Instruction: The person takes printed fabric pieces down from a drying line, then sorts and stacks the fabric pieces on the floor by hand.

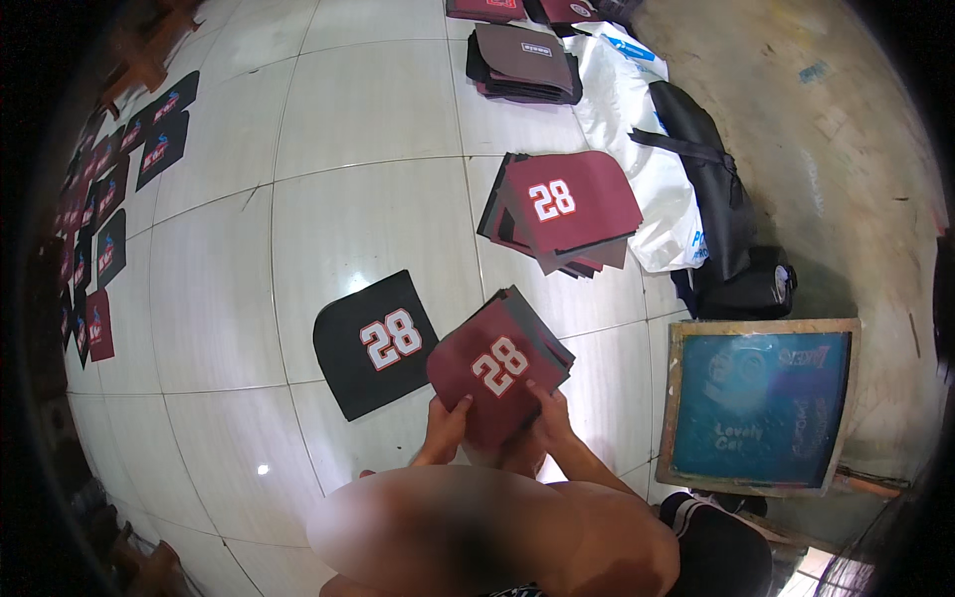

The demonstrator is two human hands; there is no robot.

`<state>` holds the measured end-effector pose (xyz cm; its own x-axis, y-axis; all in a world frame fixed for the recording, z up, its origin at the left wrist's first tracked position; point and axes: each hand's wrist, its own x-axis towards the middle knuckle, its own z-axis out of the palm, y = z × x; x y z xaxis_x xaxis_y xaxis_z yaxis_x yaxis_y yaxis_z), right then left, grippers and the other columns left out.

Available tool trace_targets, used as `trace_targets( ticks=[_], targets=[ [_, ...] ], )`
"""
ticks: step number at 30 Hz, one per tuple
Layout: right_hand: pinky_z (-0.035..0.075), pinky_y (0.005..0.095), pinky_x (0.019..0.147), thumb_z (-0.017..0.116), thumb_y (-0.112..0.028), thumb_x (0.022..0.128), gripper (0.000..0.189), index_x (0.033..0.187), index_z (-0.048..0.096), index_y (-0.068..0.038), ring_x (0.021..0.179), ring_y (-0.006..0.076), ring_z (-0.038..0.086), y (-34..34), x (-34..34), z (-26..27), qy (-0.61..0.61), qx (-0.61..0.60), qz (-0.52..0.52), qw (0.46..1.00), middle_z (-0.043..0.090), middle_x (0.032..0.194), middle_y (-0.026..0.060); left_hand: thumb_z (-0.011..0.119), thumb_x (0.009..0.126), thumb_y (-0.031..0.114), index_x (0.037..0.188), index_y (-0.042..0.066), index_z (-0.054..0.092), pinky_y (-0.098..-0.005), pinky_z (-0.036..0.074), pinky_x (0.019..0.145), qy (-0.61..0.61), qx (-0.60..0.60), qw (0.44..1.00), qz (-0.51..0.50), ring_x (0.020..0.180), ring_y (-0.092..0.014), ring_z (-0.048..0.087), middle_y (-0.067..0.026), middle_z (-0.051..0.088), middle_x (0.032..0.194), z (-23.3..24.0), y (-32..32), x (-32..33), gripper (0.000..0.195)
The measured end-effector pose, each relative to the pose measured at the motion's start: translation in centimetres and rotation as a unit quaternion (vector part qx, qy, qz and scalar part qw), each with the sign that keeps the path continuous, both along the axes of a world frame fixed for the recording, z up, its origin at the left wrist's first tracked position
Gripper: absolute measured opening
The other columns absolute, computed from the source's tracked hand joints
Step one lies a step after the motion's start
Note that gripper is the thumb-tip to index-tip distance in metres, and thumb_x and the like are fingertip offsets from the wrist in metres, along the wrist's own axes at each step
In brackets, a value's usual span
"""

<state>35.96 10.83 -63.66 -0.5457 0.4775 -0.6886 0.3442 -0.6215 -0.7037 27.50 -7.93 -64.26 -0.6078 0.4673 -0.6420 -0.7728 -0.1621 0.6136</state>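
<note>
My left hand (445, 431) and my right hand (550, 418) grip the near part of a stack of maroon, grey and black fabric panels (477, 351), one hand on each side. The top panel is maroon, with a white "28" outlined in red. My thumbs lie on top; most of my other fingers are hidden beneath. Just left of the held stack, a black fabric panel (336, 351) with the same number lies on the tiled floor. Beyond my right hand rests a fanned pile of panels (604, 186), its top one maroon and also numbered.
A framed printing screen (761, 410) lies at the right. Behind it are a black bag (705, 164) and a white plastic bag (612, 112). More folded panels (515, 60) sit at the top. Printed panels (110, 246) are spread along the far left.
</note>
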Motion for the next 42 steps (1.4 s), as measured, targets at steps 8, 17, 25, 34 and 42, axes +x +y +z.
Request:
trace_targets(
  ticks=[8,17,25,34,42],
  targets=[
    [0.050,0.0359,0.096,0.034,-0.066,0.097,0.083,0.146,0.047,0.000,0.113,0.0203,0.065,13.3,-1.1,0.5,0.098,-0.278,0.174,0.940,0.065,0.132,0.0143,0.067,0.093,0.007,0.119,-0.002,0.065,-0.0333,0.053,0.085,0.095,-0.121,0.980,-0.122,0.100,-0.019,0.067,-0.0107,0.071,0.112,2.2,-2.9,-3.2,0.028],
    [0.050,0.0328,0.095,0.076,-0.021,0.089,0.047,0.131,0.061,-0.006,0.111,0.0160,0.062,11.0,-3.9,0.2,-0.112,-0.083,0.404,0.904,0.068,0.120,0.0055,0.067,0.090,0.000,0.134,-0.001,0.052,-0.0325,0.050,0.096,0.026,0.008,0.999,0.032,0.111,-0.019,0.064,-0.0122,0.067,0.122,1.2,0.4,-2.3,0.047],
    [0.049,0.0305,0.093,0.066,-0.018,0.099,0.040,0.132,0.059,0.002,0.104,0.0158,0.060,9.8,-5.1,3.7,-0.013,0.105,0.426,0.899,0.067,0.122,0.0087,0.063,0.094,0.000,0.132,-0.001,0.052,-0.0297,0.046,0.101,0.122,-0.026,0.992,-0.030,0.118,-0.019,0.060,-0.0110,0.062,0.128,4.4,2.7,-5.1,0.040],
    [0.049,0.0333,0.096,0.075,0.002,0.087,0.034,0.119,0.064,-0.002,0.110,0.0185,0.063,6.5,-7.1,7.0,0.184,0.243,0.168,0.937,0.065,0.119,0.0075,0.056,0.093,-0.011,0.139,0.002,0.050,-0.0330,0.042,0.109,0.329,0.015,0.942,-0.055,0.130,-0.025,0.057,-0.0144,0.060,0.134,6.3,5.9,-7.3,0.048],
    [0.050,0.0299,0.095,0.076,0.009,0.081,0.044,0.122,0.062,-0.002,0.108,0.0146,0.063,6.2,-7.7,7.1,0.155,0.298,0.140,0.931,0.064,0.112,0.0071,0.055,0.089,-0.014,0.137,0.002,0.054,-0.0376,0.042,0.112,0.474,-0.049,0.878,-0.049,0.134,-0.032,0.054,-0.0186,0.059,0.139,5.0,6.2,-7.2,0.051]
  ],
)
